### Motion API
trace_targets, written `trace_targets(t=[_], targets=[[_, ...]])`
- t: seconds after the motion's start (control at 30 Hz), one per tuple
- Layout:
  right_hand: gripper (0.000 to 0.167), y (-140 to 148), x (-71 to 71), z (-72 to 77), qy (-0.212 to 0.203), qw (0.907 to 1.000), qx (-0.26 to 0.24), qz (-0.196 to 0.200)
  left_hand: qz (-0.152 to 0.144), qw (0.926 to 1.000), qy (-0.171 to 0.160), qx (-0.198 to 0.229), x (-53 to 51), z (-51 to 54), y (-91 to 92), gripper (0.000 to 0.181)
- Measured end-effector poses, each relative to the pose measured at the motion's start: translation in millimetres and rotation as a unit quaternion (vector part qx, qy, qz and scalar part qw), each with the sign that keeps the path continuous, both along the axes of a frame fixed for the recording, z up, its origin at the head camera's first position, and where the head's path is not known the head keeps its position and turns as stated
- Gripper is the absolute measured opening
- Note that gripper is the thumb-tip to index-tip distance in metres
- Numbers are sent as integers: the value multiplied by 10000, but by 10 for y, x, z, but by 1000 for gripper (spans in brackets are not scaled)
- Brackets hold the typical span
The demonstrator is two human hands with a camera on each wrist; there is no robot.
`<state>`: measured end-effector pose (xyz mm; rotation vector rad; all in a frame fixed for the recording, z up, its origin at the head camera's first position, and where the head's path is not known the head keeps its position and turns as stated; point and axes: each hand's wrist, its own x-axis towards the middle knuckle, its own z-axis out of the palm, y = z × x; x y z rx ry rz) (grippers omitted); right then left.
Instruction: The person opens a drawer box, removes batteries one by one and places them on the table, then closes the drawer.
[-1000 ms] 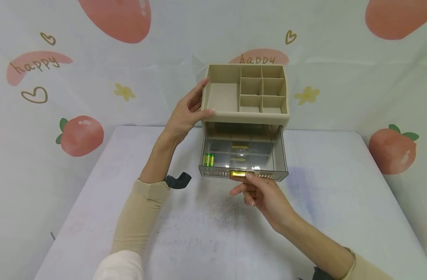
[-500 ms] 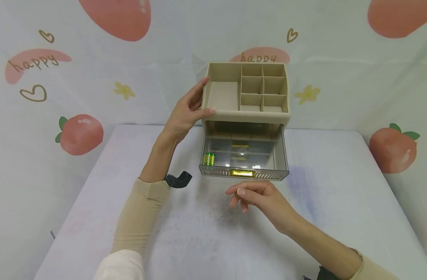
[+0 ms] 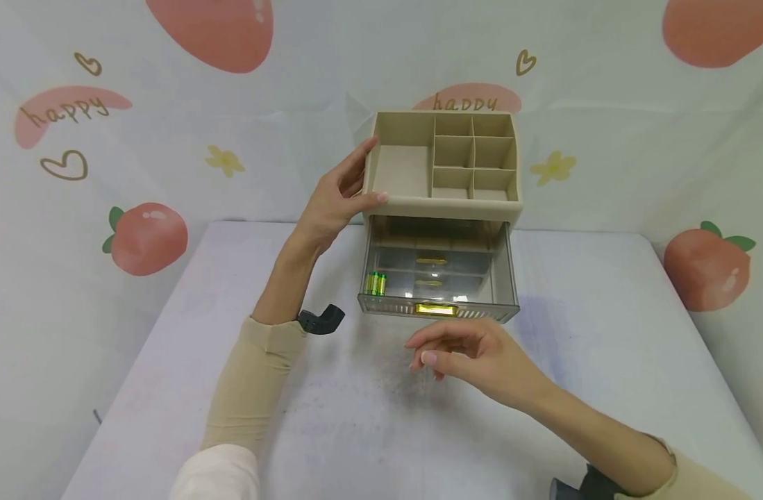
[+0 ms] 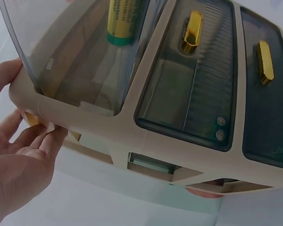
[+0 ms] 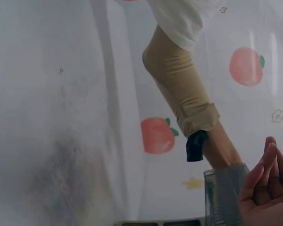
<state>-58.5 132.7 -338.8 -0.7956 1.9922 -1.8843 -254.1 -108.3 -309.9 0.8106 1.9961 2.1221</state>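
A beige desktop drawer organizer stands at the back of the table. Its clear top drawer is pulled out and shows a gold handle. Green and yellow batteries stand in that drawer's front left corner; one battery shows large in the left wrist view. My left hand grips the organizer's upper left side, thumb on the top rim and fingers around the side. Just in front of the drawer, my right hand hovers with loosely curled fingers and holds nothing; the right wrist view shows this hand too.
Two lower drawers with gold handles are closed. The organizer's top has a large compartment and several small ones. Behind it hangs a white cloth printed with fruit. Stains mark the white table.
My right hand has let go of the drawer's gold handle and drawn back slightly towards me. The drawer stays pulled out, and my left hand keeps its grip on the organizer.
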Motion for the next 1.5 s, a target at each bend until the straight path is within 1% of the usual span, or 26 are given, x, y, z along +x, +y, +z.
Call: trace_targets(t=[0.17,0.33,0.43,0.5,0.6,0.7,0.8,0.93,1.13,1.2,1.3,1.4,1.5], targets=[[24,6,-17,99,437,9990,69,-10,7,10000,-22,30,8,9,13,78],[27,15,-72,214,659,9976,195,-74,23,10000,3,18,17,35,32,78],[25,19,-123,277,630,9977,251,-79,30,10000,57,13,23,26,31,76],[23,17,-160,320,522,9983,250,-62,42,9999,102,-19,36,22,22,75],[22,20,-229,381,534,9982,265,40,79,9998,179,-81,50,35,7,73],[22,32,-284,435,651,9972,346,103,66,9998,147,-82,66,58,13,72],[22,49,-346,486,589,9974,411,37,41,9999,105,-67,73,69,38,69],[22,63,-453,537,438,9966,680,-185,57,9999,98,-121,74,66,55,66],[22,31,-616,570,468,9917,1152,-334,278,9991,258,-204,78,53,33,66],[22,23,-654,572,470,9901,1271,-352,403,9982,317,-296,95,60,46,65],[23,13,-708,561,535,9877,1440,-280,588,9966,369,-445,147,99,83,64],[25,-3,-760,550,635,9853,1580,-165,718,9950,392,-566,235,181,119,62],[28,-26,-809,546,702,9822,1740,-118,764,9944,409,-606,298,255,142,61]])
